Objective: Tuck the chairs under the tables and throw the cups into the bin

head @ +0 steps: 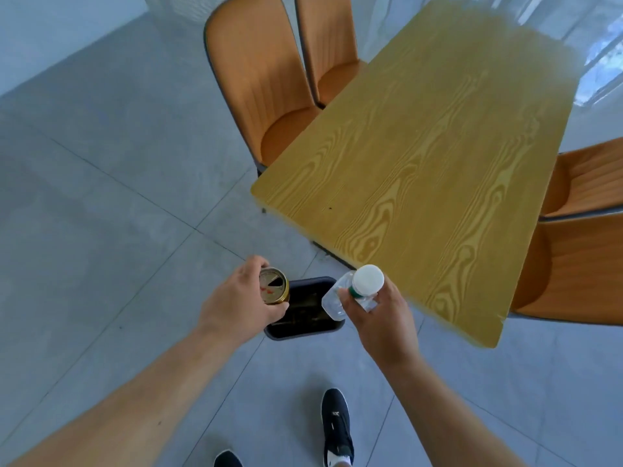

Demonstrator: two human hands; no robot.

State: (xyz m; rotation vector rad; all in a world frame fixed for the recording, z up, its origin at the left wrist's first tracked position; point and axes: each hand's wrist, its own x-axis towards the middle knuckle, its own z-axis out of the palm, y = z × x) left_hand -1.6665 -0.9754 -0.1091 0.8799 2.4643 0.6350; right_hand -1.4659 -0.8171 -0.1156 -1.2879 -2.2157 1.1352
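Note:
A black bin (305, 326) stands on the floor by the near corner of the wooden table (421, 156). Above the bin's left rim, my left hand (236, 305) grips a gold drink can (273, 285) with its opened top facing up. My right hand (377, 315) holds a clear plastic bottle (332, 303) with a white cap over the bin's right rim. Two orange chairs (256, 79) (327, 38) sit at the table's left side, seats partly under the top. Two more orange chairs (573, 271) (586, 176) stand at its right side.
Grey floor tiles (101, 197) spread out to the left and around the bin. My two dark shoes (335, 426) (227, 459) are on the floor just behind the bin. A white wall runs along the far left, and bright windows lie beyond the table.

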